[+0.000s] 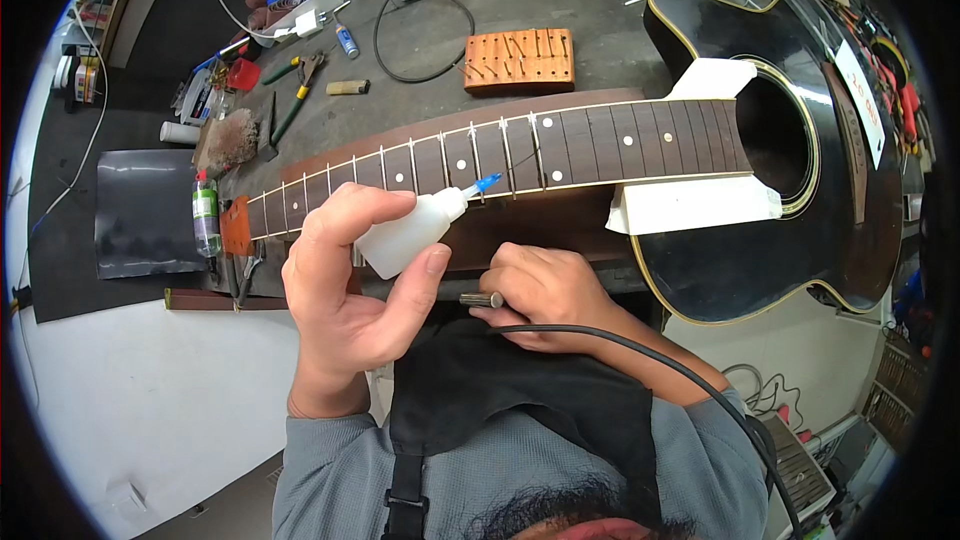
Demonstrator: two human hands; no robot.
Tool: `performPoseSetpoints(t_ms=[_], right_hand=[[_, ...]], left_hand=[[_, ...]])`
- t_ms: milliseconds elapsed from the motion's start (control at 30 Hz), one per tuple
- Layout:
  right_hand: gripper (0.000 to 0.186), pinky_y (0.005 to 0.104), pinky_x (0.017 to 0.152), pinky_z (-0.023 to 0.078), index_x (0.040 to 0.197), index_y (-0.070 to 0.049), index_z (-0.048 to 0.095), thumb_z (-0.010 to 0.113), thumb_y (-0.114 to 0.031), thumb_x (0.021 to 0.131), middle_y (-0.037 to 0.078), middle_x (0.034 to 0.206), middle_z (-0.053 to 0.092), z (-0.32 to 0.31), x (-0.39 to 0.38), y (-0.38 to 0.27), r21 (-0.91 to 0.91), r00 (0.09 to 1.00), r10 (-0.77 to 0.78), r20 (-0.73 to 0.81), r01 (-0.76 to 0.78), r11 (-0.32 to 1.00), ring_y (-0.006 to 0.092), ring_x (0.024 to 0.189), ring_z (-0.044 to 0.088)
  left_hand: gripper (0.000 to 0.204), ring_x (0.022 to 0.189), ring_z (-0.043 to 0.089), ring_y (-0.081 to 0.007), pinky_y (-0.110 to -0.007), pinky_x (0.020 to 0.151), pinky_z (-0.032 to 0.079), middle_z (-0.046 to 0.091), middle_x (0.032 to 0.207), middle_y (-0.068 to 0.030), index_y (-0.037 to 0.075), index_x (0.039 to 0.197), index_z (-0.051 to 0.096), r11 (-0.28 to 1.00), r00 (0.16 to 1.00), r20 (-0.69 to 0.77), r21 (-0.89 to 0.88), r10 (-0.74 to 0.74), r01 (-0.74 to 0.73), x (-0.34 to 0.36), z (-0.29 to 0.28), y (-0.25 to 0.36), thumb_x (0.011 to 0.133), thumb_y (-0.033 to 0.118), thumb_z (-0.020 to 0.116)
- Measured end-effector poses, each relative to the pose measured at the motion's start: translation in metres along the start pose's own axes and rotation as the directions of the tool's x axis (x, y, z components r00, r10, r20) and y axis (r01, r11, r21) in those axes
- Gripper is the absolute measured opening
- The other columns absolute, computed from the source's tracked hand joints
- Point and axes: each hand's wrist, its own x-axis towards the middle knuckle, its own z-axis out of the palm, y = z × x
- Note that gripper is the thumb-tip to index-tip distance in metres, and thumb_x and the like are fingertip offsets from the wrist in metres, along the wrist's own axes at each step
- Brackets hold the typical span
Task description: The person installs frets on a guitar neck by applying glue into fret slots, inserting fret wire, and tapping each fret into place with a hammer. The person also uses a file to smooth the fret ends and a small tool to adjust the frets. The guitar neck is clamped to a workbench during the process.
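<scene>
My left hand (345, 280) pinches a small white squeeze bottle (408, 233) between thumb and fingers. Its blue nozzle tip (488, 183) points over the near edge of the fretboard (590, 145). The fretboard belongs to a black acoustic guitar (700, 270) lying with its body to the right. Raised metal frets (474, 155) run along the left part; thin slots line the part nearer the body. Held low near my apron, my right hand (545, 290) is closed around a tool with a round metal head (481, 299); its handle is hidden.
Beyond the neck sits an orange-brown wooden block (518, 75) with fret wire pieces in it. White paper sheets (700, 203) flank the fretboard's end. Pliers (300, 100), a brush (228, 140) and a labelled bottle (205, 215) lie leftward. A black cable (660, 352) crosses my right forearm.
</scene>
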Motion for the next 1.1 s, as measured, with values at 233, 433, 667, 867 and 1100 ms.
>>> performPoseSetpoints(t_ms=[233, 433, 667, 867, 1100], right_hand=[[0.032, 0.0429, 0.066, 0.058, 0.099, -0.007, 0.065, 0.093, -0.020, 0.090, 0.009, 0.090, 0.060, 0.000, 0.000, -0.001, -0.006, 1.000, -0.009, -0.013, 0.009, 1.000, 0.0292, 0.078, 0.071], [0.032, 0.0427, 0.066, 0.058, 0.099, -0.007, 0.065, 0.092, -0.020, 0.090, 0.009, 0.090, 0.060, 0.000, 0.000, -0.001, -0.001, 1.000, -0.013, -0.016, 0.013, 1.000, 0.0292, 0.077, 0.070], [0.034, 0.0427, 0.063, 0.055, 0.100, -0.008, 0.067, 0.095, -0.016, 0.084, 0.009, 0.091, 0.065, 0.003, -0.002, 0.000, 0.010, 1.000, -0.006, -0.027, 0.006, 1.000, 0.0314, 0.075, 0.069], [0.034, 0.0429, 0.064, 0.055, 0.101, -0.008, 0.067, 0.095, -0.015, 0.083, 0.009, 0.091, 0.066, 0.004, -0.002, 0.001, 0.005, 1.000, -0.006, -0.019, 0.006, 1.000, 0.0315, 0.076, 0.069], [0.032, 0.0423, 0.066, 0.057, 0.100, -0.007, 0.067, 0.093, -0.018, 0.087, 0.009, 0.091, 0.062, 0.002, -0.001, 0.000, -0.007, 1.000, -0.013, -0.009, 0.013, 1.000, 0.0298, 0.078, 0.070]], left_hand=[[0.049, 0.086, 0.070, -0.0215, -0.032, 0.073, 0.055, 0.076, 0.105, -0.0137, -0.002, 0.129, 0.071, 1.000, 1.000, 0.007, -0.021, -0.023, 0.023, -0.004, -0.001, 0.005, 0.084, -0.004, 0.091], [0.050, 0.085, 0.070, -0.0215, -0.032, 0.073, 0.055, 0.075, 0.104, -0.0142, -0.002, 0.129, 0.071, 0.999, 1.000, 0.016, -0.028, -0.019, 0.019, -0.006, -0.002, 0.006, 0.084, -0.004, 0.091], [0.049, 0.084, 0.070, -0.0224, -0.032, 0.073, 0.055, 0.075, 0.102, -0.0149, -0.003, 0.128, 0.071, 1.000, 1.000, 0.024, -0.025, -0.011, 0.011, -0.006, -0.003, 0.008, 0.084, -0.004, 0.090], [0.047, 0.098, 0.061, -0.0162, -0.028, 0.086, 0.049, 0.066, 0.114, -0.0116, -0.002, 0.133, 0.062, 0.996, 0.993, 0.098, -0.058, -0.062, 0.068, -0.009, -0.006, 0.014, 0.091, -0.004, 0.084], [0.051, 0.090, 0.069, -0.0196, -0.031, 0.076, 0.054, 0.073, 0.106, -0.0130, -0.003, 0.132, 0.067, 0.985, 0.997, 0.043, -0.155, -0.065, 0.071, -0.008, -0.006, 0.015, 0.086, -0.006, 0.088]])
